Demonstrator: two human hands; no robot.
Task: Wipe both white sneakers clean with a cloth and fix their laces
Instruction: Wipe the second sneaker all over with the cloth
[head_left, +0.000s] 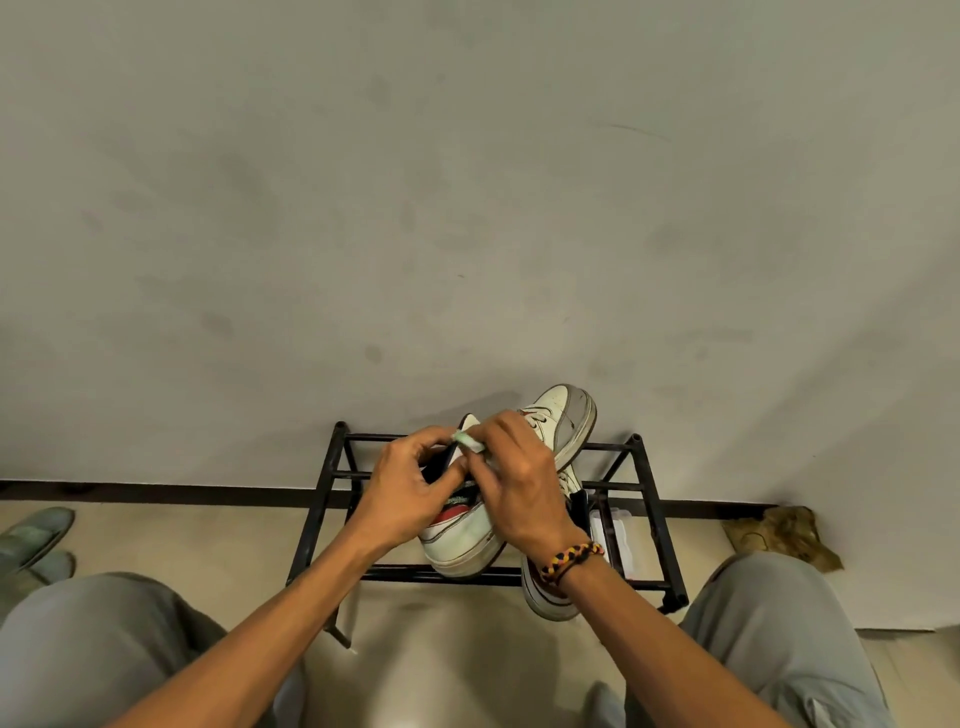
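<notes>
While the black metal shoe rack (644, 519) sits against the wall, one white sneaker (462, 540) rests on its top bars with the left hand (410, 488) gripping its tongue and the right hand (519, 483) pinching a pale green cloth (469, 441), second sneaker (563, 415) just behind.

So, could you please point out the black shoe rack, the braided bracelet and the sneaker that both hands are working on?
black shoe rack (655, 526): head view, right side bar.
braided bracelet (569, 559): head view, band across the right wrist.
sneaker (464, 540): head view, white side panel near the heel.
</notes>
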